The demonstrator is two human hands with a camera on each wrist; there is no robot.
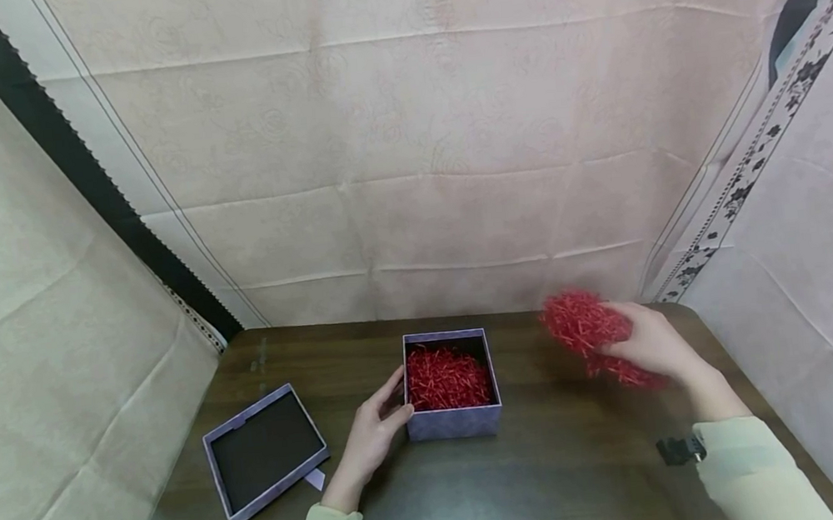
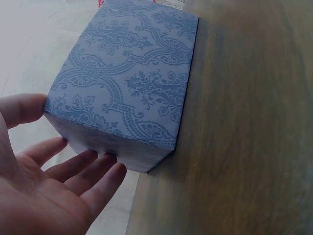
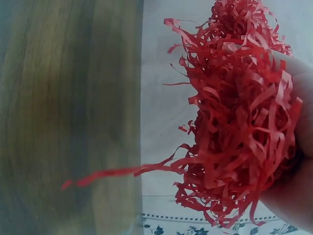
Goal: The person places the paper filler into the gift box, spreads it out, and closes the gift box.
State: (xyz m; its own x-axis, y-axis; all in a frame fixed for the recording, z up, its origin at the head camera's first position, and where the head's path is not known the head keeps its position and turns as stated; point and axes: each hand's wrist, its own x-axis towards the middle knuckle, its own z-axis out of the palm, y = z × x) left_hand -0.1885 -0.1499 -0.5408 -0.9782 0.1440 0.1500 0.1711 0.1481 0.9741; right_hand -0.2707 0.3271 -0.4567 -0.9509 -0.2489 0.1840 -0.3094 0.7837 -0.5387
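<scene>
My right hand [image 1: 648,340] grips a big bundle of red shredded paper [image 1: 587,327] above the right side of the table. In the right wrist view the shredded paper [image 3: 239,112] covers most of the fingers, and one long strand trails to the left. More red shredded paper [image 1: 446,378] lies inside a lidless purple box [image 1: 453,424] in the middle. Against this box's left side rests my left hand [image 1: 369,440], fingers nearly straight. The left wrist view shows the thumb at a corner of the floral-patterned box [image 2: 127,68], with the fingertips along its side wall.
To the left lies the box's lid [image 1: 265,450], dark inside face up, with a small ribbon tab [image 1: 315,477] at its edge. Everything stands on a dark brown wooden table [image 1: 528,484]. Pale cloth [image 1: 404,127] hangs behind the table and along both sides.
</scene>
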